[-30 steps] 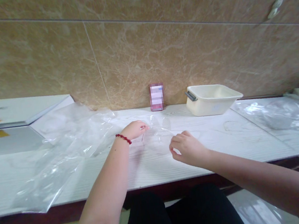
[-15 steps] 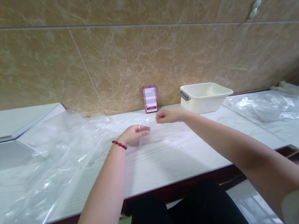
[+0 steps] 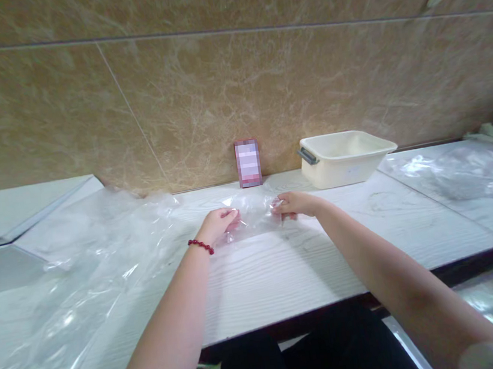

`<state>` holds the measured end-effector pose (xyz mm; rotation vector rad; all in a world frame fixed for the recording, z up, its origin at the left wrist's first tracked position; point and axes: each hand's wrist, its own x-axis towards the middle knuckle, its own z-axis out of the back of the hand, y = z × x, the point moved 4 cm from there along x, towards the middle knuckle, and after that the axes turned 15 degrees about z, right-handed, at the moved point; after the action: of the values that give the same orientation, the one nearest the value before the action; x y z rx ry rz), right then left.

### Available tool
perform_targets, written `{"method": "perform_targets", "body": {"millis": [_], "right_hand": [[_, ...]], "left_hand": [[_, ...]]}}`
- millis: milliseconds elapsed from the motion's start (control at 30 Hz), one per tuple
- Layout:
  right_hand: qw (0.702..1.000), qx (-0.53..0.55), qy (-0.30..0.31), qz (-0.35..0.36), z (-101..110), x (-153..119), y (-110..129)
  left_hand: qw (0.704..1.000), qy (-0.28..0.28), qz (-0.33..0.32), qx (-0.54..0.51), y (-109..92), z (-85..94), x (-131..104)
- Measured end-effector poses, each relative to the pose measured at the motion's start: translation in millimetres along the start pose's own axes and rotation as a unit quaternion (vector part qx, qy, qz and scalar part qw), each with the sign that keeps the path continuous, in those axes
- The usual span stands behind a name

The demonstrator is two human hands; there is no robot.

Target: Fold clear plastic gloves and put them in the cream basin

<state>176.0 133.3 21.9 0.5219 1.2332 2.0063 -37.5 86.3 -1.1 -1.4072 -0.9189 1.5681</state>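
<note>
A small clear plastic bag (image 3: 254, 212) is stretched between my two hands, just above the white wood-grain tabletop (image 3: 260, 285). My left hand (image 3: 221, 223), with a red beaded bracelet at the wrist, pinches the bag's left side. The right side is held by the fingers of my right hand (image 3: 297, 204). Whether anything lies inside the bag I cannot tell. Behind the bag a phone (image 3: 248, 164) leans upright against the tiled wall, its screen blurred.
A cream plastic bin (image 3: 340, 170) with a grey handle stands at the back right. Large clear plastic sheeting (image 3: 116, 268) spreads over the left side, next to a white box (image 3: 27, 210). More clear plastic bags (image 3: 458, 172) lie at the right. The brown tiled wall (image 3: 198, 94) closes off the back.
My right hand has moved right and slightly down, and the bag now spans both hands where it hung more loosely. My left hand has stayed nearly in place. The view has shifted a little.
</note>
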Motion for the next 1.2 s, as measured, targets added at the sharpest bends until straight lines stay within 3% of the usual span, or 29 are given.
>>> {"method": "perform_targets", "body": {"millis": [300, 600, 733, 1033, 1200], "right_hand": [[0.997, -0.004, -0.053, -0.053, -9, 6, -15], [0.983, -0.046, -0.166, -0.056, -10, 11, -16], [0.982, -0.029, -0.18, -0.056, -13, 9, -12], [0.977, -0.067, -0.193, -0.052, -13, 14, -18], [0.98, -0.051, -0.189, -0.042, -16, 18, -24]], "left_hand": [[0.995, -0.013, 0.012, -0.096, -4, 9.1, -4], [0.994, -0.021, 0.006, -0.107, 0, -0.9, -1], [0.994, -0.027, 0.044, -0.099, 1, 3.5, -3], [0.998, -0.006, -0.01, -0.057, -13, 7.9, -12], [0.999, -0.043, -0.002, 0.021, -12, 8.8, -14]]}}
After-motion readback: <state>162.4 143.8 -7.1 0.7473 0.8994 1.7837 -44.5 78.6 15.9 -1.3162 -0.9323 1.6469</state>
